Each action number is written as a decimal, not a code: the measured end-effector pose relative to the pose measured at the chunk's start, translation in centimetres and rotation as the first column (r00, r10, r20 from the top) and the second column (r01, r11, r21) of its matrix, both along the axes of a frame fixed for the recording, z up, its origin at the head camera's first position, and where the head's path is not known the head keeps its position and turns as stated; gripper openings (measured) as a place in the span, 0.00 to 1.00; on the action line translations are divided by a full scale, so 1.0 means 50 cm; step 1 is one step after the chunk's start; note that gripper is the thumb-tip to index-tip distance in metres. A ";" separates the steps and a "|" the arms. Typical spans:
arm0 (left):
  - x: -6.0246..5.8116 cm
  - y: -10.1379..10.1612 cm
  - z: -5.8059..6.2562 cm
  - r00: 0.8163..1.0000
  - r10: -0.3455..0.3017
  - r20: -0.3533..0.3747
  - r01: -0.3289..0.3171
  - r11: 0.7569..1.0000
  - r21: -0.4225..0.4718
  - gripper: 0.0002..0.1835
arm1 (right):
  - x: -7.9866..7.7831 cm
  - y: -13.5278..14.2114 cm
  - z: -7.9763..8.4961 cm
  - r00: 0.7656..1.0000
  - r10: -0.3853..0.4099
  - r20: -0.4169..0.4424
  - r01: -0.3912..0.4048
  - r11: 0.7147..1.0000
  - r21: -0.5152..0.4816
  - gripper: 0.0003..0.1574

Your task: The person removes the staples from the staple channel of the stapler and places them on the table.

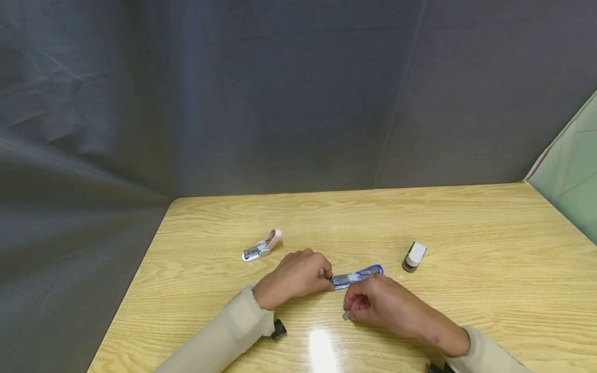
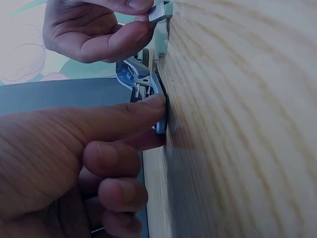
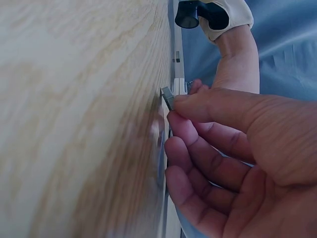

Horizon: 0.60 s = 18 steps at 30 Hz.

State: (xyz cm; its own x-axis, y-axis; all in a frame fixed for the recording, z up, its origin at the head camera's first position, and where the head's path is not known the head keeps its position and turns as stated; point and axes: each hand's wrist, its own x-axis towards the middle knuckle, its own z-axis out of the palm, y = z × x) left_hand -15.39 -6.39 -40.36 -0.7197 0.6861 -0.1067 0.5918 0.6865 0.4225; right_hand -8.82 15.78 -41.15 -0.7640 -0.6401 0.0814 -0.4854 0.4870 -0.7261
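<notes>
A blue stapler (image 1: 356, 276) lies opened out on the table, its metal staple channel showing. My left hand (image 1: 298, 275) pinches its left end between thumb and forefinger; in the left wrist view the hand's other fingers (image 2: 123, 194) are curled and touch nothing. Just to the right and nearer my body, my right hand (image 1: 389, 306) holds a short grey strip of staples (image 1: 345, 315) between thumb and fingertip. The right wrist view shows this staple strip (image 3: 168, 97) close to the tabletop, apart from the stapler.
A pink and white stapler (image 1: 262, 247), lifted open, stands to the left beyond my left hand. Farther right is a small white and dark stapler-like object (image 1: 414, 256). The wooden table (image 1: 210, 217) ends at a dark curtain (image 1: 298, 103).
</notes>
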 end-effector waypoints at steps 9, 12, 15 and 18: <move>-0.001 -0.001 -0.001 1.000 -0.010 -0.019 0.010 1.000 -0.001 0.11 | 0.001 0.002 -0.001 1.000 0.002 0.012 -0.002 1.000 0.000 0.13; -0.001 -0.002 -0.002 1.000 -0.012 -0.021 0.012 1.000 0.001 0.11 | 0.001 0.004 0.000 1.000 0.001 -0.006 -0.001 1.000 -0.001 0.13; -0.001 -0.002 -0.002 0.999 -0.016 -0.030 0.016 1.000 0.000 0.10 | 0.004 0.006 0.001 0.999 -0.005 -0.047 0.005 1.000 0.000 0.13; 0.000 -0.003 -0.002 0.999 -0.017 -0.041 0.017 1.000 0.006 0.09 | 0.007 0.011 0.004 0.997 -0.011 -0.074 0.011 1.000 -0.006 0.12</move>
